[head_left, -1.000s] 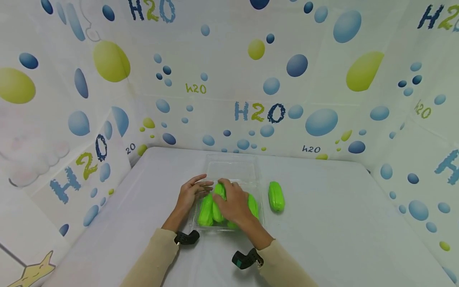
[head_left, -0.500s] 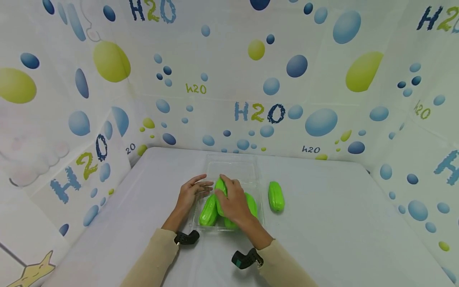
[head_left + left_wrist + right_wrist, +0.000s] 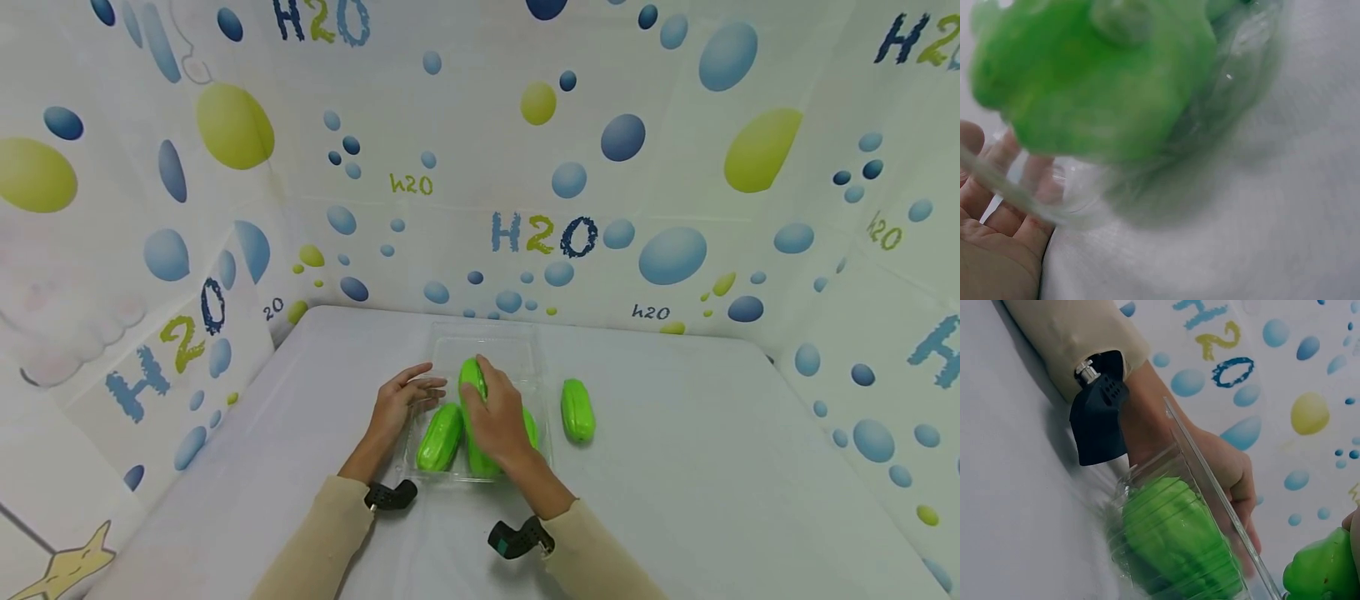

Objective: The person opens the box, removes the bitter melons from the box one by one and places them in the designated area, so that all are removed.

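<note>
My right hand (image 3: 497, 414) grips a shiny green zucchini (image 3: 471, 382), which is tilted above others in a clear plastic box (image 3: 420, 477). In the right wrist view its blunt end (image 3: 1319, 569) shows at the right edge beside my fingers. One zucchini (image 3: 439, 438) leans in the box's left part; others lie partly hidden under my right hand. My left hand (image 3: 393, 407) rests at the box's left side, fingers relaxed and extended toward it. In the left wrist view, the left hand (image 3: 1004, 244) lies beside the clear wall, the green vegetables (image 3: 1097, 81) blurred.
Another green zucchini (image 3: 578, 410) lies on the white tablecloth right of the box. The box's clear lid (image 3: 483, 350) lies folded back behind it. A white, bubble-printed sheet (image 3: 465, 150) stands behind and at the sides of the table.
The right hand has shifted the gripped zucchini rightward and slightly away from the person. The left zucchini in the box now leans at an angle. The left hand has stayed put.
</note>
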`<state>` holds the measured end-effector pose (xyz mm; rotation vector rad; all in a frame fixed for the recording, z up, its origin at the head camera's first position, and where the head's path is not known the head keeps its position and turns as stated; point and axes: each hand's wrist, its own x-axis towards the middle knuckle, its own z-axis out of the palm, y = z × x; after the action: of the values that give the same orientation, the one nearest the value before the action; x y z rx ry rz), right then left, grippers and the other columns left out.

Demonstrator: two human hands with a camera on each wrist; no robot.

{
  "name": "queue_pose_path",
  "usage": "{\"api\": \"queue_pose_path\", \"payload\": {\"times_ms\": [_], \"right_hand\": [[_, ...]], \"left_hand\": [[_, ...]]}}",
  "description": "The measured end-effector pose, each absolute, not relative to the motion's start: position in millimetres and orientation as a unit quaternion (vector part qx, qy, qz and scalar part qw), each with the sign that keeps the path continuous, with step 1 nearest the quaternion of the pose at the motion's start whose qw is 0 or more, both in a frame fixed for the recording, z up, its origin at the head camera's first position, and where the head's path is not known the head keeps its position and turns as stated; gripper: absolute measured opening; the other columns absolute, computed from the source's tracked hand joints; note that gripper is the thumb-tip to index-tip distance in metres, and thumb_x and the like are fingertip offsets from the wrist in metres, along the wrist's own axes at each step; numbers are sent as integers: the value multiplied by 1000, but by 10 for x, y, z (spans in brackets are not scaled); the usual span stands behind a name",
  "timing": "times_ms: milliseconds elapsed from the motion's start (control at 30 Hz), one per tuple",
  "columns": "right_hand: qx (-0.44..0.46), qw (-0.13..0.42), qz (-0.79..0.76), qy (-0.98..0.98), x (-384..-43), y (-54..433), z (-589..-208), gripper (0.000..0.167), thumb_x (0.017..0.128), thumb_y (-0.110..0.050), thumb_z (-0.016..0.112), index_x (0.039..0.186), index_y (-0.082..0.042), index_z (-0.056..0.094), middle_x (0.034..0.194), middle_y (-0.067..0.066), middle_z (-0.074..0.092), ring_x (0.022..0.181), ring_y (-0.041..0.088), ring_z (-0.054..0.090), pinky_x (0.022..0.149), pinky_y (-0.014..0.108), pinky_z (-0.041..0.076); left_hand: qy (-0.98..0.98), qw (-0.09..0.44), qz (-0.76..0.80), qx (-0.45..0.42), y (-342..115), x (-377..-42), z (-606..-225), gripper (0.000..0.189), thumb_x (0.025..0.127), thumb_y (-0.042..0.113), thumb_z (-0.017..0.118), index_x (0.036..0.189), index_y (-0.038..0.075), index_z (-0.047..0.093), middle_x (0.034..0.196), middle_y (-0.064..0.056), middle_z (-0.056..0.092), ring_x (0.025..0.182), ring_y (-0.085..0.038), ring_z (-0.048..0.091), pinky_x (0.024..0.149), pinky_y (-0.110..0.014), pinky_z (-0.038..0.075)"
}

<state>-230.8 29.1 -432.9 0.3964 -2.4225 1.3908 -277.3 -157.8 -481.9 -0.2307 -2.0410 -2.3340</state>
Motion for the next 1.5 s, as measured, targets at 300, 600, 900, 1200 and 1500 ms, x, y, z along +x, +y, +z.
{"api": "queue_pose_path", "payload": {"times_ms": [300, 600, 900, 1200, 1500], "right_hand": [[112, 156, 502, -844, -2316, 329, -4332, 49, 102, -27, 52, 146, -5, 47, 118, 15, 66, 95, 23, 63, 81, 43, 56], [104, 162, 500, -844, -2324, 385, -4350, 48, 102, -25, 52, 145, -3, 48, 123, 16, 65, 100, 26, 63, 86, 47, 55], [94, 175, 504, -840, -2362, 529, -4319, 49, 101, -24, 52, 145, -1, 48, 127, 18, 64, 105, 29, 63, 91, 49, 54], [74, 182, 506, -840, -2447, 718, -4271, 50, 102, -26, 52, 147, -4, 47, 145, 18, 56, 134, 31, 52, 109, 51, 44], [47, 188, 509, -838, -2451, 827, -4263, 50, 101, -23, 51, 147, -3, 48, 147, 18, 54, 137, 34, 49, 111, 53, 42]], "left_hand": [[-658, 14, -750, -72, -1578, -2768, -4806, 46, 100, -4, 42, 146, -6, 47, 129, -33, 62, 110, -37, 69, 92, -37, 58], [-658, 13, -749, -73, -1571, -2761, -4809, 47, 99, -5, 41, 146, -5, 46, 129, -32, 63, 113, -42, 66, 94, -41, 57], [-660, 15, -747, -74, -1571, -2755, -4809, 47, 99, -5, 41, 146, -6, 47, 129, -32, 63, 114, -45, 65, 95, -43, 57], [-661, 12, -747, -76, -1582, -2765, -4820, 46, 100, -4, 42, 146, -6, 46, 130, -33, 62, 116, -45, 65, 95, -41, 57], [-664, 14, -744, -77, -1574, -2772, -4822, 46, 100, -4, 42, 146, -6, 46, 130, -32, 62, 114, -43, 66, 93, -39, 57]]}}
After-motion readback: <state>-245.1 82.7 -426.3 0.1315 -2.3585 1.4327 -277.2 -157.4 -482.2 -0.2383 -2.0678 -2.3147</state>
